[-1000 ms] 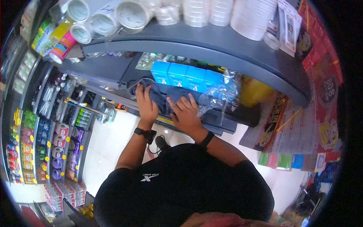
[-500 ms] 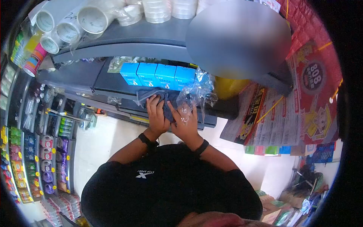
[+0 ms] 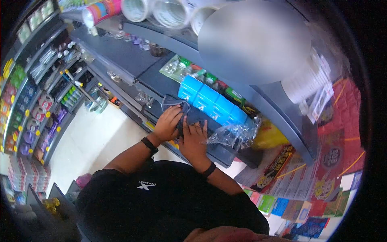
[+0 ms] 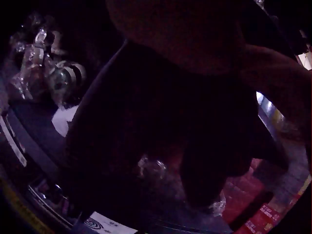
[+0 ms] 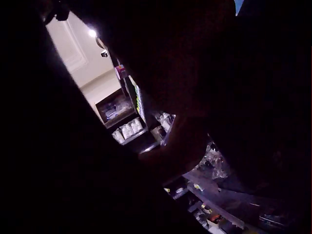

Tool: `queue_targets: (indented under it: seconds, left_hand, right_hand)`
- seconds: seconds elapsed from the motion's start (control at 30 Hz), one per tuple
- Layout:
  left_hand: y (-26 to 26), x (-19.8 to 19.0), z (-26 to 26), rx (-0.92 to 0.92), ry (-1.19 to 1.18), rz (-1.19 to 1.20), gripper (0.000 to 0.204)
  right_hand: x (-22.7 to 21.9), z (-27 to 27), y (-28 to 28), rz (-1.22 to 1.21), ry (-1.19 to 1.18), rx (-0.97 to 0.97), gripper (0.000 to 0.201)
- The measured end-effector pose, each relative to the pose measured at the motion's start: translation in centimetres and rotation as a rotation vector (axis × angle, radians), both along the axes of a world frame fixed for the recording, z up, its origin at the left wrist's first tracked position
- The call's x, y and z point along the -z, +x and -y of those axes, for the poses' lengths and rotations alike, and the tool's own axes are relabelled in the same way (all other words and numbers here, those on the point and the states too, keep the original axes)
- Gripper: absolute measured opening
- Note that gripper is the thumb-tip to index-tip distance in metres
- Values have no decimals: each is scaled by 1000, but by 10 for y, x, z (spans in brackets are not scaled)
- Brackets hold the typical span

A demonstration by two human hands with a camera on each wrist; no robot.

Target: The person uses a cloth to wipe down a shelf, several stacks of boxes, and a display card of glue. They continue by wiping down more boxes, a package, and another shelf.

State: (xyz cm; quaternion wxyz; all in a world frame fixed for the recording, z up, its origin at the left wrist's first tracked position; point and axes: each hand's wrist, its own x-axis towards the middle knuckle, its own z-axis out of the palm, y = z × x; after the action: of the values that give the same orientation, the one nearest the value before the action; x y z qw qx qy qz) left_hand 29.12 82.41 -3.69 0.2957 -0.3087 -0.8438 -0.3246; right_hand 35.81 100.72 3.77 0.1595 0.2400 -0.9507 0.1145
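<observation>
A dark grey cloth lies bunched at the front of a shelf, partly hidden under both hands. My left hand grips it, with the fingers bent over its folds. Close beside it, my right hand rests on the cloth's near side, fingers spread and fairly straight. Just behind the cloth stands a row of several blue boxes. Crumpled clear plastic wrap lies to the right, by the right fingertips. In the left wrist view the cloth is a dark shape; the right wrist view is mostly black.
Overhead, a grey upper shelf carries white rolls. Behind the boxes are green packets, and a yellow item sits at the right end. Printed red and grey sheets hang at the right. Stocked shelves line the left.
The head view has shifted and tilted, so the shelf now slants down to the right. Both hands stay on the cloth and have drawn closer together since a second ago.
</observation>
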Motion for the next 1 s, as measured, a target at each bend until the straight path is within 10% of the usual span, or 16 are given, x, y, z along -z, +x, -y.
queue_targets:
  seconds: [0.37, 0.8, 1.0]
  left_hand:
    - [-21, -50, 125, -148, -66, -13, 65]
    - [-58, -109, 231, -357, 487, 12, 75]
    - [-152, -48, 275, -280, 196, 7, 56]
  right_hand:
    - [-10, 118, -73, -49, 13, -167, 86]
    - [-9, 220, -128, 28, -207, -73, 113]
    - [-8, 260, -158, 19, -185, -210, 108]
